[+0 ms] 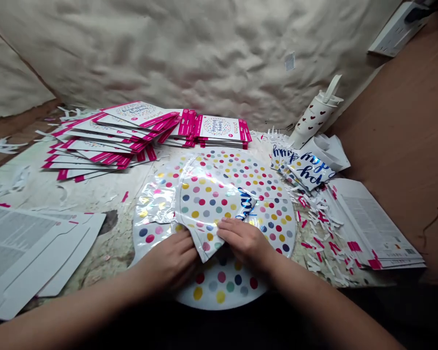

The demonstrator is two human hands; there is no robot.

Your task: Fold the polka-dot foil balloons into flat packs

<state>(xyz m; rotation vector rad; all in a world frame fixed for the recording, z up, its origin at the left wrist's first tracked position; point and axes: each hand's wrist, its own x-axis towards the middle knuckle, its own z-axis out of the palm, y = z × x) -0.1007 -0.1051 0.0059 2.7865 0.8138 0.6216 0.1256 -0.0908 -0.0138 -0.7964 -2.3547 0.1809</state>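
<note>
A partly folded foil balloon (208,197), white with coloured dots and a bit of blue lettering, lies in front of me. Under it spreads a round, flat dotted foil balloon (273,214) that hangs over the table's front edge. My left hand (175,257) is closed at the lower left edge of the folded one, its fingertips hidden beneath the foil. On the lower right side, my right hand (246,243) pinches the folded foil, fingers on top and thumb out of sight. Silvery, shiny foil shows at the folded balloon's left side.
Pink-and-white printed packets lie in a loose pile (113,141) at the back left and a neater stack (221,129) beside it. Folded foil balloons (310,170) lie right, near a leaning heart-patterned tumbler (316,116). Printed card sleeves (372,218), (32,243) flank paper scraps (321,233).
</note>
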